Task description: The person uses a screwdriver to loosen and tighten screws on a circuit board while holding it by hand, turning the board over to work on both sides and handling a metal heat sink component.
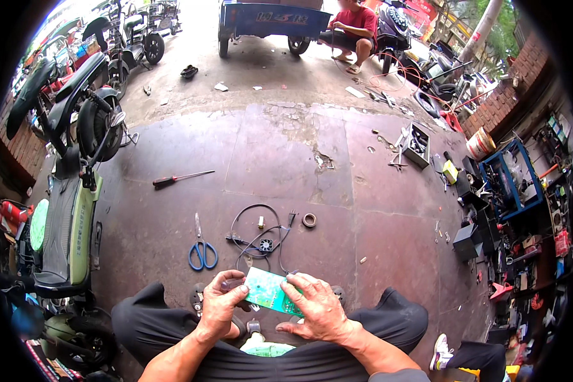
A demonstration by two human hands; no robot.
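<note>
A green circuit board is held in front of my knees, tilted, with wires at its upper edge. My left hand pinches its left end between thumb and fingers; a small, dark, see-through thing by those fingers is too blurred to name. Over the board's right end lie the fingers of my right hand, gripping its edge, the thumb lower down. Just beyond, a black power cord loops on the floor around a small fan. Blue-handled scissors lie left of the cord, and a tape roll lies right of it.
A screwdriver lies farther off at left. Scooters line the left side; tools and parts crowd the right, around a blue metal frame. A person squats beside a blue cart. Another person's shoe shows at lower right.
</note>
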